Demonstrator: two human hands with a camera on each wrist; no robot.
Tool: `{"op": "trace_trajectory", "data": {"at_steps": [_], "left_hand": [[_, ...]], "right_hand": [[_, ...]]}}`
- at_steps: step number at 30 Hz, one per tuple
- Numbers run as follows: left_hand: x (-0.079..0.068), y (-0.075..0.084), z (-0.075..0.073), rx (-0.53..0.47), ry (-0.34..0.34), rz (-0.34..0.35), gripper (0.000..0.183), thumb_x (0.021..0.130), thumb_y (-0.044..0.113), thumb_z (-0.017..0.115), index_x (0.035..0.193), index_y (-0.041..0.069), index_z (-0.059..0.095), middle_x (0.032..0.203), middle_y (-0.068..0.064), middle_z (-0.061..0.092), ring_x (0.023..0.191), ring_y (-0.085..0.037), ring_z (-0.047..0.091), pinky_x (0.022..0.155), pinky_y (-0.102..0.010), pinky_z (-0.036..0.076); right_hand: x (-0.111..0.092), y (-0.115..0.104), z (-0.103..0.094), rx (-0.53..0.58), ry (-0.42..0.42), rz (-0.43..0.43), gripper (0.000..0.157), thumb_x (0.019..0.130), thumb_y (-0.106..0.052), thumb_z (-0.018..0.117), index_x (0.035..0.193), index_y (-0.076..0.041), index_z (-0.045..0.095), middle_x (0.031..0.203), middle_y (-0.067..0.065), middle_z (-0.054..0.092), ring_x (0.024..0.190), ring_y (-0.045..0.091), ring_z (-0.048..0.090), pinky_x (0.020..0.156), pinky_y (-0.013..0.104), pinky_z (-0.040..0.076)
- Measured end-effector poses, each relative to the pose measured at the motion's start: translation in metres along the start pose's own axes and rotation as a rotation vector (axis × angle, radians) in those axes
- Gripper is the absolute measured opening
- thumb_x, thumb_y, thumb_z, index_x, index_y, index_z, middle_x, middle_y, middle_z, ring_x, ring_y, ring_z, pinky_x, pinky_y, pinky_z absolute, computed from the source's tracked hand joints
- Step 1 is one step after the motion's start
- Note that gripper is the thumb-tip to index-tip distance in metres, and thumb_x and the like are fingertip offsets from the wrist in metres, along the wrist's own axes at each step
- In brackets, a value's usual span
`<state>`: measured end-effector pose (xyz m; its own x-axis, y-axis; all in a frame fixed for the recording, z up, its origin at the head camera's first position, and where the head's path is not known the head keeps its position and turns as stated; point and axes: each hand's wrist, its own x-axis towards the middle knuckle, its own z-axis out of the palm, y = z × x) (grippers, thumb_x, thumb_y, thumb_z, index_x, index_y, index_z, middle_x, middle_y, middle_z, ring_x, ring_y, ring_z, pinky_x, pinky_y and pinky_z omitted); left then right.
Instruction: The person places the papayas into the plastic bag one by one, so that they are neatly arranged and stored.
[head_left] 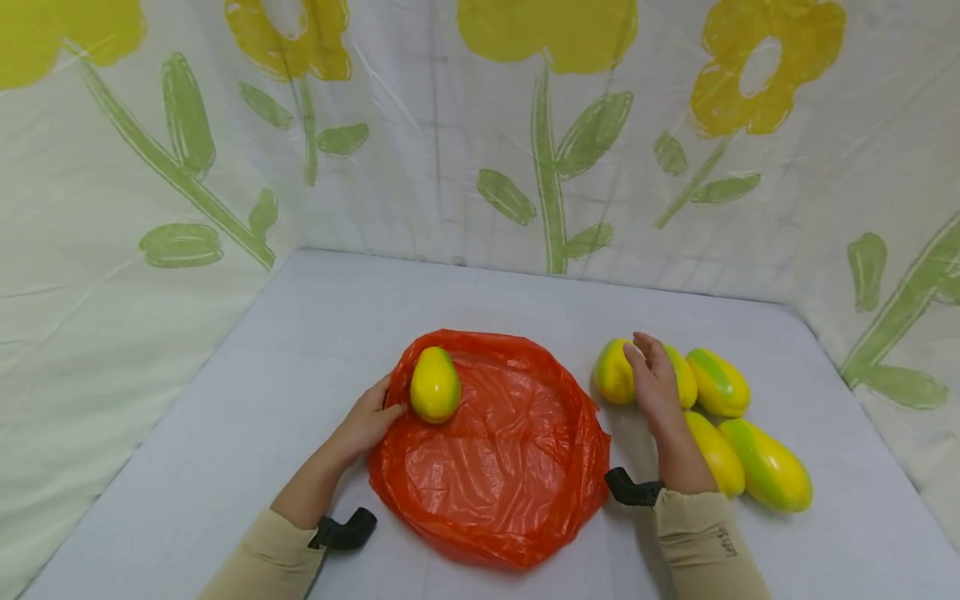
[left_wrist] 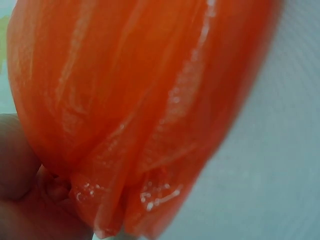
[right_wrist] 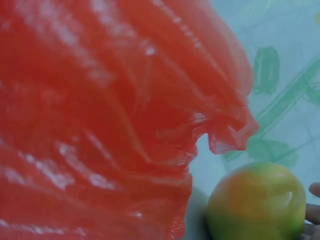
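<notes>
A red plastic bag [head_left: 487,450] lies on the table with its mouth spread wide. One glossy yellow-and-green fruit, shaped like a mango or papaya [head_left: 435,385], sits inside it, by the left rim. My left hand [head_left: 372,421] grips that rim, thumb on the inner side; the left wrist view shows the gathered bag [left_wrist: 125,115] against the fingers. To the right, my right hand [head_left: 656,383] is at the nearest of several similar fruits [head_left: 617,372], fingers extended. In the right wrist view, fingertips [right_wrist: 312,212] appear beside that fruit [right_wrist: 257,202]; whether they touch it I cannot tell.
More of the fruits lie around and behind my right forearm, among them a back one [head_left: 717,383] and a front one [head_left: 767,467]. A pale cloth covers the table [head_left: 337,308]. Behind it hangs a curtain [head_left: 420,167] printed with flowers.
</notes>
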<state>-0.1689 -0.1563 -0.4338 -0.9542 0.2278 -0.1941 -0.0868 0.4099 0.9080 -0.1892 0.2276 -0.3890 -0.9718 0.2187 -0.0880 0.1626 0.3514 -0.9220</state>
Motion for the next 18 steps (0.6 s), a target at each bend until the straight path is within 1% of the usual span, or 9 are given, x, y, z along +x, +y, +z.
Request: {"op": "trace_trajectory", "data": {"at_steps": [4,7,10,13,16,18], "left_hand": [[-0.001,0.001,0.000,-0.009,0.003,-0.008,0.062,0.094,0.011,0.043,0.150,0.012,0.017,0.151,-0.016,0.030,0.131,-0.035,0.040,0.102,-0.048,0.041],[-0.001,0.001,0.001,-0.012,0.003,-0.016,0.062,0.094,0.012,0.043,0.150,0.013,0.017,0.151,-0.015,0.029,0.131,-0.034,0.040,0.101,-0.048,0.042],[-0.001,0.001,0.001,-0.010,0.001,-0.015,0.062,0.094,0.012,0.043,0.150,0.012,0.017,0.151,-0.015,0.029,0.131,-0.035,0.039,0.101,-0.048,0.042],[-0.001,0.001,0.001,-0.006,-0.001,-0.011,0.062,0.094,0.011,0.042,0.150,0.011,0.017,0.151,-0.016,0.029,0.131,-0.035,0.039,0.102,-0.048,0.041],[0.000,0.001,0.000,-0.002,-0.004,-0.007,0.061,0.094,0.011,0.042,0.150,0.010,0.016,0.151,-0.017,0.028,0.131,-0.036,0.039,0.102,-0.049,0.041],[0.000,0.001,0.001,-0.003,-0.004,-0.006,0.061,0.094,0.011,0.042,0.150,0.010,0.016,0.151,-0.017,0.028,0.132,-0.036,0.039,0.102,-0.049,0.040]], "right_hand": [[0.000,0.000,0.004,-0.022,-0.004,-0.007,0.055,0.099,-0.038,0.034,0.144,-0.007,0.031,0.150,0.013,0.032,0.138,0.031,0.028,0.115,0.048,0.024],[0.001,0.001,0.007,0.003,0.006,-0.017,0.051,0.099,-0.034,0.035,0.141,-0.004,0.036,0.146,0.014,0.037,0.135,0.029,0.032,0.115,0.045,0.026],[0.002,0.003,0.012,0.041,0.042,-0.016,0.043,0.099,-0.024,0.036,0.137,-0.003,0.042,0.142,0.014,0.042,0.132,0.026,0.036,0.113,0.040,0.030],[0.004,0.007,0.017,0.067,0.097,-0.011,0.039,0.098,-0.014,0.038,0.133,-0.003,0.047,0.139,0.013,0.045,0.127,0.024,0.040,0.109,0.037,0.033],[0.005,0.012,0.020,0.079,0.151,-0.010,0.039,0.096,-0.011,0.038,0.133,-0.004,0.049,0.140,0.012,0.046,0.126,0.023,0.040,0.108,0.037,0.034],[0.005,0.015,0.021,0.078,0.169,-0.015,0.040,0.096,-0.011,0.039,0.135,-0.005,0.048,0.143,0.011,0.043,0.131,0.022,0.038,0.111,0.037,0.032]]}}
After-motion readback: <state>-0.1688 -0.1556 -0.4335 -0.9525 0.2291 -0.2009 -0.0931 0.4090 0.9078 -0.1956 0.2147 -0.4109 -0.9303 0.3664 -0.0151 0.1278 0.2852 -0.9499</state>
